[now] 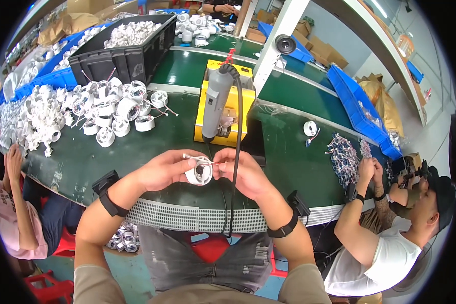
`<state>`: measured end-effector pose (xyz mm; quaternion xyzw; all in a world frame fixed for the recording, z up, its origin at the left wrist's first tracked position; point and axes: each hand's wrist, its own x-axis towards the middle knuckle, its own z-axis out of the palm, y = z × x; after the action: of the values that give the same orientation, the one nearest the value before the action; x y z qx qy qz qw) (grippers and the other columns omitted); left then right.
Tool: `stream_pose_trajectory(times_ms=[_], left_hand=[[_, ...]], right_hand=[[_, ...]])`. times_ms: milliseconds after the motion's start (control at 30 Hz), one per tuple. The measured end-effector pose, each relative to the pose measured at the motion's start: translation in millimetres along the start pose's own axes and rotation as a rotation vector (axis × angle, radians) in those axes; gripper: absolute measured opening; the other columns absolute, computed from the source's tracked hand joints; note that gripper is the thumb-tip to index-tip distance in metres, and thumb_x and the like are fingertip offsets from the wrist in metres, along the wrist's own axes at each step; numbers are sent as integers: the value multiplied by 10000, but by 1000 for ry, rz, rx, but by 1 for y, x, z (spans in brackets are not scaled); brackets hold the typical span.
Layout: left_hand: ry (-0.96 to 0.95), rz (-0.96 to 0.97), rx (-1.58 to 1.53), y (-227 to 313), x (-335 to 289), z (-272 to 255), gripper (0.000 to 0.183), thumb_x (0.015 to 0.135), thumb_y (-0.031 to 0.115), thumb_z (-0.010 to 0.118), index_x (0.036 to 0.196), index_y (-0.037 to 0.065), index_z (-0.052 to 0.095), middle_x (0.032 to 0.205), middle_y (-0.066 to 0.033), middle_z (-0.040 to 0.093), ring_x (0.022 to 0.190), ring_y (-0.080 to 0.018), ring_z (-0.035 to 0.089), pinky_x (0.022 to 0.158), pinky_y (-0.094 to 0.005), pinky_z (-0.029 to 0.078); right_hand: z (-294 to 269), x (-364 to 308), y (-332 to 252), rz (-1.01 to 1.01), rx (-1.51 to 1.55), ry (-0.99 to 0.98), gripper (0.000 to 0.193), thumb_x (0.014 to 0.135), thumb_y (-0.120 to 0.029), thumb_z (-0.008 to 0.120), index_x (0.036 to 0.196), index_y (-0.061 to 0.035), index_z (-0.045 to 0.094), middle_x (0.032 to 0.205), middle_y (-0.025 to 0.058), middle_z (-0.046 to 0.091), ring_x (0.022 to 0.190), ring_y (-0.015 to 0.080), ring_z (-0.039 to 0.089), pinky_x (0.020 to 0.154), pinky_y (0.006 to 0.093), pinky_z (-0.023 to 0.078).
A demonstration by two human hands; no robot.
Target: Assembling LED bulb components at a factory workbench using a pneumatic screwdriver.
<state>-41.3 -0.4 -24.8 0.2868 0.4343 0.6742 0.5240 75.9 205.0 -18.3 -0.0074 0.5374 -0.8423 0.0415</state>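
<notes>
Both my hands hold one small white round lamp housing (199, 173) over the near edge of the green table (86, 157). My left hand (163, 169) grips its left side, with a thin wire end sticking out above the fingers. My right hand (239, 172) pinches its right side. Just beyond my hands a grey electric screwdriver (215, 101) hangs upright, its black cable (236, 152) running down past my right hand. Behind it stands a yellow fixture (233, 116).
A heap of white lamp housings (106, 109) lies to the left, a black crate (121, 55) of more behind it. One loose housing (309, 127) and a bundle of small wired parts (342, 154) lie right, where a seated person (390, 238) works. Another person (10, 202) sits left.
</notes>
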Motion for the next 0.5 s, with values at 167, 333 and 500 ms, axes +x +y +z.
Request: stream_pose_trajectory(times_ms=[167,333,500], left_hand=[[-35,15,9,7,0,3,498,955,301,550,1312,-29,443,1243,-128,557,1140,-215,563,947,-349,481],[72,20,-31,8,0,3,436,978,334,489,1249,-8,494,1158,-91,589,1045,-187,590,858,-313,502],[130,22,-37,4,3,-2,424,1017,376,376,1160,15,547,1006,-76,630,859,-167,622,674,-300,514]], right_hand=[[-3,0,-1,-46,24,-4,164,900,-113,616,1026,-16,573,921,72,640,850,151,613,755,277,487],[5,1,2,-61,-67,30,198,864,-106,668,1027,0,626,903,13,628,837,102,589,792,251,466],[22,-2,0,-19,-520,182,103,866,-110,667,901,-22,625,915,30,605,815,136,571,766,262,442]])
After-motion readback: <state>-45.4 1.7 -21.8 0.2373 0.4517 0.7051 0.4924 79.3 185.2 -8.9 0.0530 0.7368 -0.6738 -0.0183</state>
